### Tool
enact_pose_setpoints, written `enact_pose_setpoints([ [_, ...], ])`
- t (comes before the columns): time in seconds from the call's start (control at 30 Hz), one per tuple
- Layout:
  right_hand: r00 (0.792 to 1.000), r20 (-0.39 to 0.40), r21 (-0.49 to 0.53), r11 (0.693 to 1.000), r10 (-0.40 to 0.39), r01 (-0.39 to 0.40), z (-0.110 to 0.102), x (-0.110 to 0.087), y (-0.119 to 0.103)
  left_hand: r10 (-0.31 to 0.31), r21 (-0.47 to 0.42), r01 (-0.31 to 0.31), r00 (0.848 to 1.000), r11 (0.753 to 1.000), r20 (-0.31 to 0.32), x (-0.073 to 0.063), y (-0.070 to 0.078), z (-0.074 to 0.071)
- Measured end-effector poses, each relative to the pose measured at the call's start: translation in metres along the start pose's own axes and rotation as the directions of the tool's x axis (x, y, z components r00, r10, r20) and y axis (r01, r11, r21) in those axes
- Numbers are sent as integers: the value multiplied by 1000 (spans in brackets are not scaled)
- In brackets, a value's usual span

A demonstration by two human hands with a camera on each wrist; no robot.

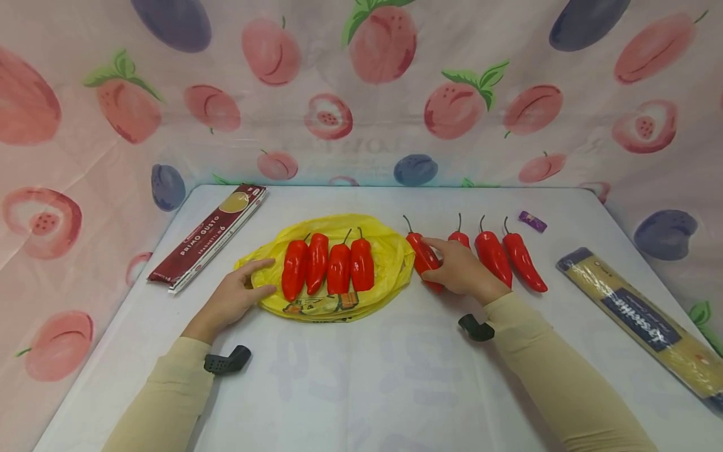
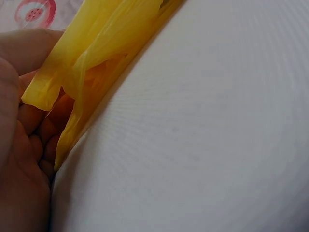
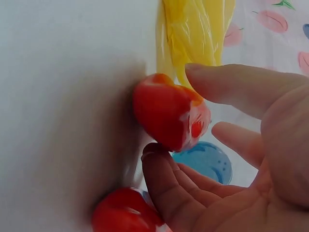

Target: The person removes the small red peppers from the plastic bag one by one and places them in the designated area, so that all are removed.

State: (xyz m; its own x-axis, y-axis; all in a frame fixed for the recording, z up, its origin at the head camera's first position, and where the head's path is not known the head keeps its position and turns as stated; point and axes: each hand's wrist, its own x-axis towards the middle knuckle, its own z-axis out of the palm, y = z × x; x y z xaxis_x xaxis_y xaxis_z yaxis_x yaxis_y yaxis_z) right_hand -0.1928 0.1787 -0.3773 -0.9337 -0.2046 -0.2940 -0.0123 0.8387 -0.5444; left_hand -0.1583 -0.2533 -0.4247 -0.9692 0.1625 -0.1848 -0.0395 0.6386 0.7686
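Several red chili peppers (image 1: 339, 269) lie side by side on a flattened yellow plastic bag (image 1: 390, 276). My left hand (image 1: 234, 298) holds the bag's left edge; in the left wrist view its curled fingers (image 2: 41, 140) go under the yellow film. To the bag's right, my right hand (image 1: 460, 270) has thumb and fingers around another red chili pepper (image 1: 422, 252) lying at the bag's right edge. In the right wrist view a fingertip (image 3: 155, 157) meets that pepper's side, and the thumb (image 3: 212, 82) is over its other side.
Three more red chili peppers (image 1: 522, 260) lie right of my right hand, one partly hidden by it. A dark red spaghetti pack (image 1: 209, 232) lies at left, a clear pasta pack (image 1: 638, 314) at right. A small purple packet (image 1: 533, 221) sits near the back edge.
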Motion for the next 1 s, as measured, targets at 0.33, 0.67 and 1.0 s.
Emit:
enact_pose_setpoints([
  [0.33,1000,-3,-11,1000,8,-8,2,-1,-2,-2,1,2,1000,1000,0,1,0,1],
  [0.67,1000,-10,-27,999,25,-25,1,-4,-3,-1,7,1,1000,1000,0,0,1,1],
  [1.0,999,-24,-41,998,38,-39,1,-5,-1,-17,12,17,1000,1000,9,0,1,0],
])
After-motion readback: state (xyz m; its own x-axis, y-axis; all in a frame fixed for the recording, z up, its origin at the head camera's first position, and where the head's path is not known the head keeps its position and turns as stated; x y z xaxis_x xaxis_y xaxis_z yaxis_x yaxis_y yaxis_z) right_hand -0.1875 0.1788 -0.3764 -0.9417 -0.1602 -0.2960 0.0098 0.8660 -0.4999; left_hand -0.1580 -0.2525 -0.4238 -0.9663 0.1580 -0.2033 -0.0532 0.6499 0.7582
